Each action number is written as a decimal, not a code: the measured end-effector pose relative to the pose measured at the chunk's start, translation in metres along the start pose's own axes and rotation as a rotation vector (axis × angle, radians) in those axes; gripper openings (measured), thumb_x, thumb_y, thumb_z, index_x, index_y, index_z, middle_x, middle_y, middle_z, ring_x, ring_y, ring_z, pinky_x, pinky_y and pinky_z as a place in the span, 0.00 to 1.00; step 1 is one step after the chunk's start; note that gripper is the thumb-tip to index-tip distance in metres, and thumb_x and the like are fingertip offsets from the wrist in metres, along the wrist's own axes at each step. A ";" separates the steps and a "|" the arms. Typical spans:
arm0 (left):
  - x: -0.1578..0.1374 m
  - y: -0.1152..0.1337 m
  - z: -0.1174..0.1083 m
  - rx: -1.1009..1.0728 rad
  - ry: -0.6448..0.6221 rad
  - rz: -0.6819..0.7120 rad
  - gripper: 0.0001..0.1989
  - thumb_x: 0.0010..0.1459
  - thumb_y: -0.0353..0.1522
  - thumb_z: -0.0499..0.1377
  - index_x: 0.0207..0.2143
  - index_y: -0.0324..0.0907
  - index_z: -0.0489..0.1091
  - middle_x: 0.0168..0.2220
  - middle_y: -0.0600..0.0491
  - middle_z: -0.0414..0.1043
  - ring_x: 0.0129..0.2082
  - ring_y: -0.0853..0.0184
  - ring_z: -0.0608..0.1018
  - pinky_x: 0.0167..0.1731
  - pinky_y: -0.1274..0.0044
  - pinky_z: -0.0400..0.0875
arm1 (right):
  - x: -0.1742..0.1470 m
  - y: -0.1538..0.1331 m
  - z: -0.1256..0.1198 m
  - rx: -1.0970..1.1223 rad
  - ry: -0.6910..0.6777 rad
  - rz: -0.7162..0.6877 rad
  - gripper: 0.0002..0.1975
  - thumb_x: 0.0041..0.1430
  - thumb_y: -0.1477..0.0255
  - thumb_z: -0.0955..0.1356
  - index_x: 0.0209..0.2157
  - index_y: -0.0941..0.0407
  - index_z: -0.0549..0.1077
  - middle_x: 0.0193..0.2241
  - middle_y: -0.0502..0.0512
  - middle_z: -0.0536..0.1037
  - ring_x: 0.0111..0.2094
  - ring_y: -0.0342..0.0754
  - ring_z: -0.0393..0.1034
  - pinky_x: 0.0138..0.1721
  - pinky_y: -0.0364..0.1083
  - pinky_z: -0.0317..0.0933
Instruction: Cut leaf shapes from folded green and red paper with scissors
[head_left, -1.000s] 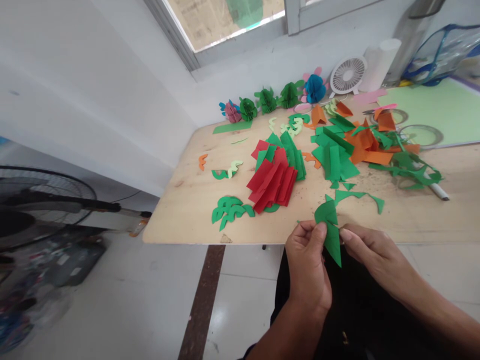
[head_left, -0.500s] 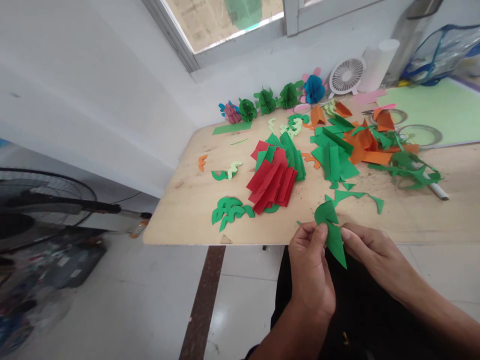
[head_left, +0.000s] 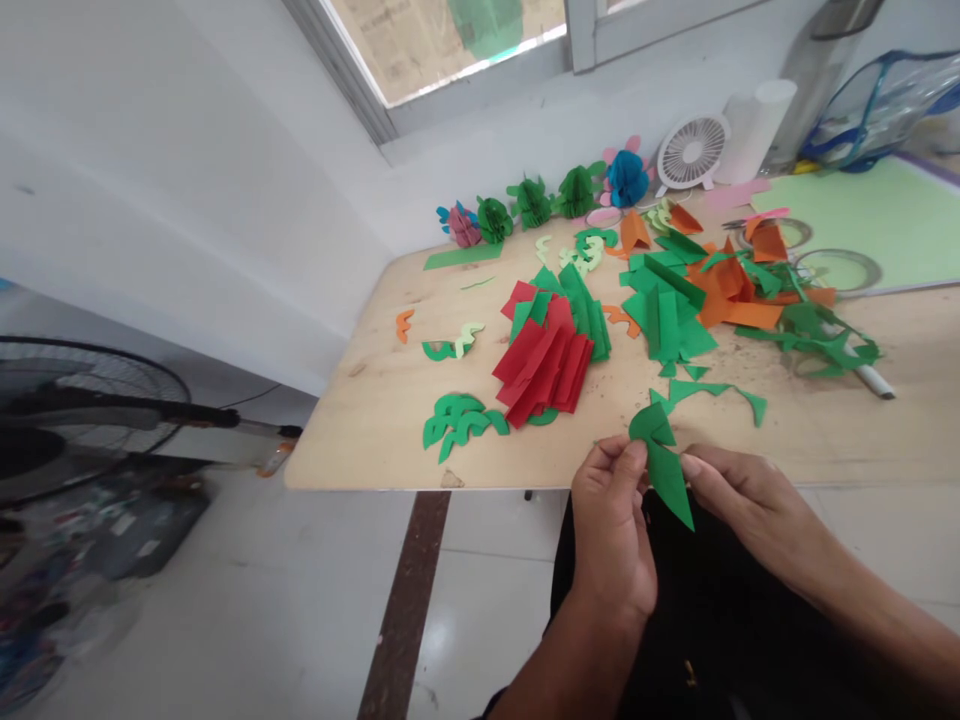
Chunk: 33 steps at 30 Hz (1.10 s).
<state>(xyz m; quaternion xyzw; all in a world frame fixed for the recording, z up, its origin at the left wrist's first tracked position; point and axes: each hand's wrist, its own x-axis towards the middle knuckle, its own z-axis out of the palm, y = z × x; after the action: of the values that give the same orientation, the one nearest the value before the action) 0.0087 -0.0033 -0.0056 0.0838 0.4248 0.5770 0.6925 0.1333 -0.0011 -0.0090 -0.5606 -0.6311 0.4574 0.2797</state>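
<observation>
My left hand (head_left: 616, 520) is closed, pinching a green piece of paper (head_left: 667, 480) between thumb and fingers at its left edge. The paper has a rounded top, a notch on its right side and a long pointed lower end. It is held just in front of the table edge, above my lap. My right hand (head_left: 739, 500) is closed at the paper's right edge, thumb and fingers pinched by the notch; its other fingers are partly hidden. Just beyond lies a curved green paper scrap (head_left: 712, 390).
On the wooden table (head_left: 360, 430) lie folded red papers (head_left: 544, 365), folded green papers (head_left: 667, 310), green wavy cutouts (head_left: 457, 420) and orange pieces (head_left: 727, 285). A marker (head_left: 874, 380) lies among green scraps. Paper flowers (head_left: 534, 203) and a small white fan (head_left: 691, 152) stand along the wall.
My left hand has shifted slightly left, its thumb now nearer the paper's left edge. The paper's pointed end has risen a little. My right hand has barely moved.
</observation>
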 end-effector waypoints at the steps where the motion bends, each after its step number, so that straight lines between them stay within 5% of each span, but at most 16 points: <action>1: 0.001 0.001 0.000 0.012 -0.002 0.003 0.07 0.48 0.31 0.65 0.26 0.39 0.68 0.24 0.55 0.70 0.25 0.73 0.70 0.32 0.79 0.64 | 0.000 0.000 -0.001 -0.003 -0.003 0.003 0.21 0.64 0.58 0.58 0.22 0.55 0.66 0.21 0.51 0.68 0.24 0.47 0.62 0.27 0.44 0.58; 33: -0.004 -0.010 0.005 -0.247 0.007 -0.017 0.08 0.45 0.30 0.67 0.25 0.40 0.69 0.25 0.56 0.70 0.29 0.73 0.73 0.35 0.80 0.65 | 0.002 0.000 0.008 0.003 0.050 -0.040 0.21 0.64 0.59 0.56 0.21 0.54 0.63 0.20 0.50 0.65 0.24 0.46 0.61 0.26 0.44 0.56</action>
<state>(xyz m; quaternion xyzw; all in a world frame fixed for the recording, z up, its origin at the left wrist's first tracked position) 0.0192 -0.0080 -0.0064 -0.0076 0.3538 0.6194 0.7008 0.1257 -0.0014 -0.0124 -0.5587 -0.6343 0.4384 0.3055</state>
